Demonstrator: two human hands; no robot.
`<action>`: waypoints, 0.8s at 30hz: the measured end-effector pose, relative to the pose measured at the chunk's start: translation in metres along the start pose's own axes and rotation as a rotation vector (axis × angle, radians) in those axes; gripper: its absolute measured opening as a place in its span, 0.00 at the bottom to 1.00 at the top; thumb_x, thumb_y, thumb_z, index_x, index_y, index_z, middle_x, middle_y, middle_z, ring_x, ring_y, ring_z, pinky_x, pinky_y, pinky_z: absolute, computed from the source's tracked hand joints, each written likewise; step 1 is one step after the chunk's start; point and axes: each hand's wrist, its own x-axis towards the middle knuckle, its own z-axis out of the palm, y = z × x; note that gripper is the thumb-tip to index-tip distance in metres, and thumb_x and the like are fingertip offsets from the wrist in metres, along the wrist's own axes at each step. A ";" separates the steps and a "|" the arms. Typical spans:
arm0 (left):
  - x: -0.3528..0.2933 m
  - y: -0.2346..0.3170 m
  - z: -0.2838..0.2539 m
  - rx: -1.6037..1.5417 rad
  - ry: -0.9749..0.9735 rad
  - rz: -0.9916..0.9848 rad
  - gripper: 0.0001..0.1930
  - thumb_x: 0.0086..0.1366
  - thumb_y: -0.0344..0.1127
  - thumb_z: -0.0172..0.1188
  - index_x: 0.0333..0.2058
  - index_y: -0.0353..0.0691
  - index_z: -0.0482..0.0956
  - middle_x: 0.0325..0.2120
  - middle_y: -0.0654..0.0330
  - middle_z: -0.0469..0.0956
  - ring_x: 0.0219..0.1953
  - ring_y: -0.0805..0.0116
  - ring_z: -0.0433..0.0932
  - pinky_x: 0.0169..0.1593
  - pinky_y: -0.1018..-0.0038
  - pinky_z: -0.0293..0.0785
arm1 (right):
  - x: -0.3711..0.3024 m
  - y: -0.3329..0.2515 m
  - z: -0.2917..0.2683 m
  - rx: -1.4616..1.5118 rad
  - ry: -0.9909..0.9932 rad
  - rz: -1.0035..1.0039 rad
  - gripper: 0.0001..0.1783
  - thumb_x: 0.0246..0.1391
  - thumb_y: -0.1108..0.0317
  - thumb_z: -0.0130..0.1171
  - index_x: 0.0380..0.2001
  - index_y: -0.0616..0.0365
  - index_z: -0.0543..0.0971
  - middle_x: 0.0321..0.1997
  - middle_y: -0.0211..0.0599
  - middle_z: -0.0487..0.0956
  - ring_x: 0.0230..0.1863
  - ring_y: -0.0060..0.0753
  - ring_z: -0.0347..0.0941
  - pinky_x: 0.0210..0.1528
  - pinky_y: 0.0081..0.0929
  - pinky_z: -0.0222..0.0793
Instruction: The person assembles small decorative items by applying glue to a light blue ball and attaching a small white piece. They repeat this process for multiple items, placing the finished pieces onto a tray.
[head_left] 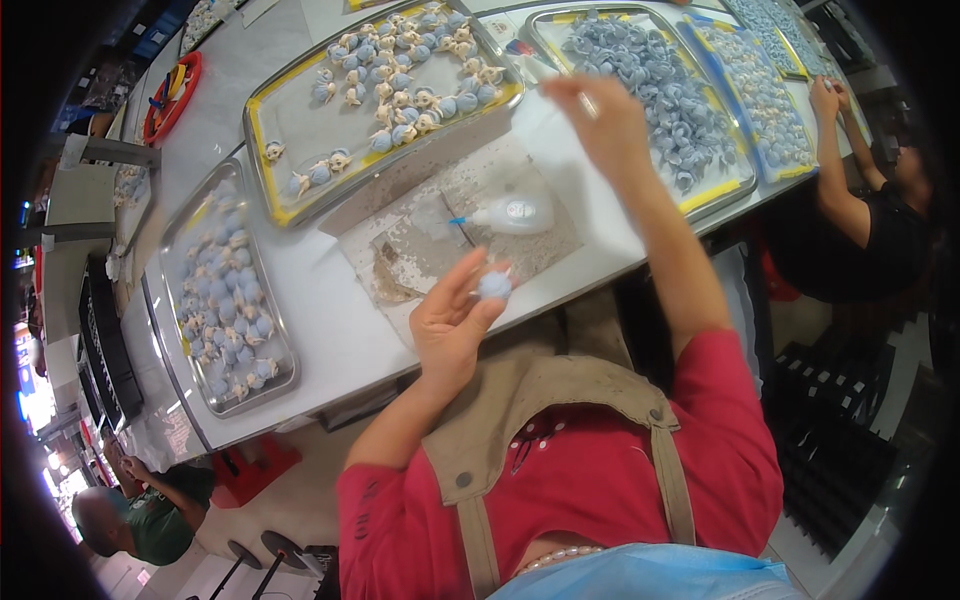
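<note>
Small pale-blue rounded piece (493, 286), whitish bits at edge, held between thumb and fingers of left hand (450, 325), above desk (325, 345). Grey-blue curved parts (655, 95) heaped loose in tray (712, 198) near right hand (608, 125).

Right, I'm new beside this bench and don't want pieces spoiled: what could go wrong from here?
The small blue piece is held at the fingertips of the left hand, so it could slip and drop.
The clear bottle lies loose on the spotted sheet near that hand; it might get knocked.
The right forearm is close to the tray of blue pieces and might bump it.
</note>
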 end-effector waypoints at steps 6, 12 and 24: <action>-0.001 -0.001 0.002 0.044 0.028 0.009 0.21 0.56 0.23 0.59 0.49 0.31 0.65 0.45 0.47 0.73 0.46 0.59 0.75 0.50 0.71 0.71 | 0.035 0.047 0.029 -0.753 -0.202 -0.114 0.09 0.46 0.63 0.56 0.31 0.52 0.80 0.31 0.30 0.79 0.41 0.36 0.68 0.47 0.36 0.59; -0.002 0.000 -0.001 0.062 0.071 0.003 0.19 0.56 0.23 0.59 0.46 0.30 0.67 0.45 0.46 0.72 0.46 0.59 0.75 0.50 0.71 0.71 | -0.010 0.001 -0.009 -0.114 -0.179 -0.079 0.04 0.46 0.69 0.58 0.28 0.55 0.78 0.30 0.32 0.77 0.33 0.31 0.70 0.37 0.27 0.63; -0.007 -0.011 0.001 0.291 0.045 0.131 0.13 0.56 0.21 0.60 0.41 0.29 0.72 0.36 0.56 0.77 0.39 0.71 0.76 0.45 0.76 0.73 | -0.105 -0.085 -0.018 1.031 -0.585 0.615 0.06 0.51 0.75 0.58 0.33 0.62 0.73 0.29 0.26 0.74 0.30 0.13 0.68 0.33 0.14 0.66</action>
